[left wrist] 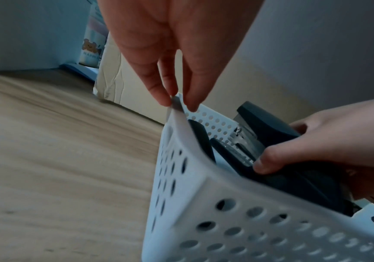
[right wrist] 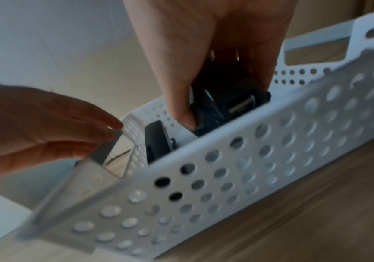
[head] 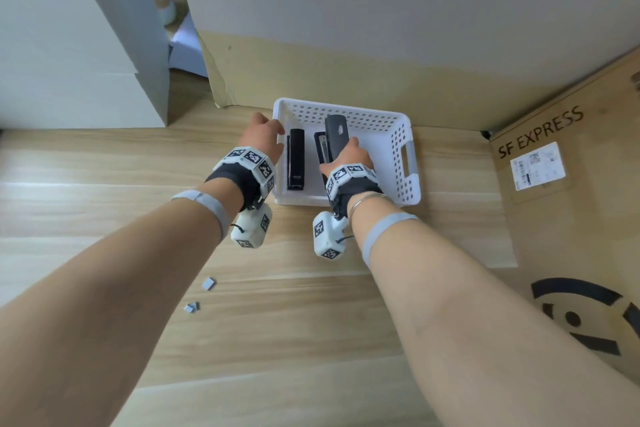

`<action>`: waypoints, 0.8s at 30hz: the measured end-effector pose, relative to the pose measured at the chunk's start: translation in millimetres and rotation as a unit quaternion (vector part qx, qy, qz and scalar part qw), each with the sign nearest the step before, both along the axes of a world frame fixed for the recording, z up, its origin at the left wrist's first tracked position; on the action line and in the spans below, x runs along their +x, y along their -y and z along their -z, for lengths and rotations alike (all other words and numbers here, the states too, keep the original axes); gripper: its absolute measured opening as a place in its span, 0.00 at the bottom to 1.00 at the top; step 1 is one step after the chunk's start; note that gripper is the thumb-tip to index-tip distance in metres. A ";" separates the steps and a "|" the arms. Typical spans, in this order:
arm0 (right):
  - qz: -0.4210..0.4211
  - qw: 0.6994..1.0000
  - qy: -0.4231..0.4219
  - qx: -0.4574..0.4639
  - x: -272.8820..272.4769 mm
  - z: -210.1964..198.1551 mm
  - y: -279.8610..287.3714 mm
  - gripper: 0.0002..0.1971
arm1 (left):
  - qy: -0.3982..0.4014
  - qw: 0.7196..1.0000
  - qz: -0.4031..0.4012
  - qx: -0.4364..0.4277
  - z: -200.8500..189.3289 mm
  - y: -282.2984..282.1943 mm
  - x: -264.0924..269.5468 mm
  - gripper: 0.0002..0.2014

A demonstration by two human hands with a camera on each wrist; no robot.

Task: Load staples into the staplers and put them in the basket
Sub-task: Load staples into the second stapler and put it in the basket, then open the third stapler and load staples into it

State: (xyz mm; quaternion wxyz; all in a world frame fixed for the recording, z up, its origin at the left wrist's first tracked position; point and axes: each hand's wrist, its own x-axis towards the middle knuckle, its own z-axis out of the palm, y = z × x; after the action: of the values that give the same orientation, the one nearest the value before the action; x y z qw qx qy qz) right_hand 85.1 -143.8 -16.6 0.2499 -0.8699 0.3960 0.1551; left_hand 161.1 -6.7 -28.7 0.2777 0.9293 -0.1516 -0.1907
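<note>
Head view: right hand (head: 349, 158) grips open-topped stapler (head: 334, 139) inside basket (head: 405, 163); left hand (head: 265, 135) fingers straight, steadying rim. Recommend: press top shut w/ care, lay flat beside 2nd stapler (head: 296, 159), then release.

R hand (right wrist: 215, 58) grips dark stapler (right wrist: 228, 99) w/ thumb and fingers, inside white perforated basket (right wrist: 237, 170). 2nd stapler (right wrist: 156, 140) lies near basket's L end. L hand (right wrist: 35, 127) fingertips touch the rim corner.

Head view looks down; wrist views close, sharing basket (left wrist: 203, 186).
</note>
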 end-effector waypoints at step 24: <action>0.019 0.997 0.045 -0.055 -44.8 -20.5 1.0 0.13 | 0.039 0.998 0.042 -0.009 -20.3 12.1 -44.5 0.15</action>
State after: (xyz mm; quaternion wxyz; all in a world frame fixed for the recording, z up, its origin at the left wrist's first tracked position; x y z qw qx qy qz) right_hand 40.2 -144.9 3.9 0.2220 -0.8807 0.4089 0.0891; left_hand 116.5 -18.8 -8.4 0.2712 0.9263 -0.2033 -0.1645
